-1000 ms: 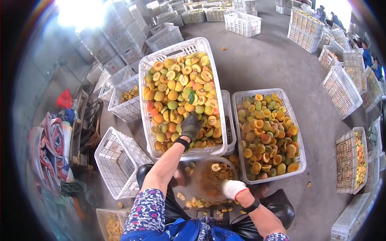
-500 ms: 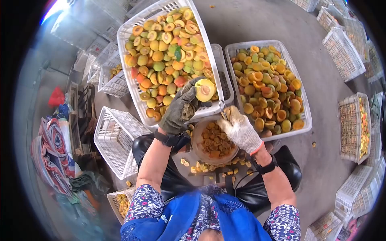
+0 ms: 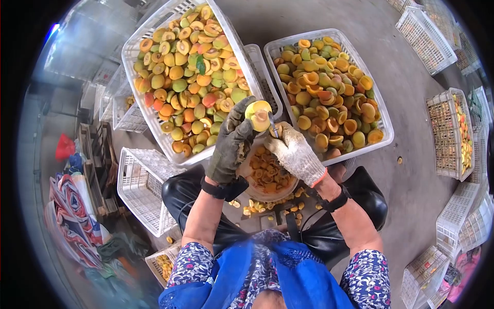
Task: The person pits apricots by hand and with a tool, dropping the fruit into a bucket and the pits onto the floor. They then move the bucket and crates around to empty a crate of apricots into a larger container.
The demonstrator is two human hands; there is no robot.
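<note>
My left hand [image 3: 231, 141], in a dark grey-green glove, is closed around a yellow peach half [image 3: 258, 115] with its cut face turned to the right. A pale glove covers my right hand [image 3: 294, 154], which grips a small metal pitting knife [image 3: 273, 125]. The tool's curved metal end touches the cut face of the fruit. Below both hands stands a round tub [image 3: 267, 195] holding scooped-out pit pieces [image 3: 268, 170]. Left of it a white crate [image 3: 177, 157] is full of cut peach halves [image 3: 190, 77]. The crate on the right [image 3: 388, 136] holds hollowed halves [image 3: 334, 98].
Fruit scraps [image 3: 257, 207] lie on the floor around the tub. A white basket [image 3: 136, 198] tilts beside my left knee, near a wooden pallet [image 3: 100, 170] and crumpled striped sheeting [image 3: 69, 213]. More crates [image 3: 445, 139] line the right side.
The metal tool has moved left from beside the peach half onto its cut face. My hands have come together, and the whole view has shifted slightly.
</note>
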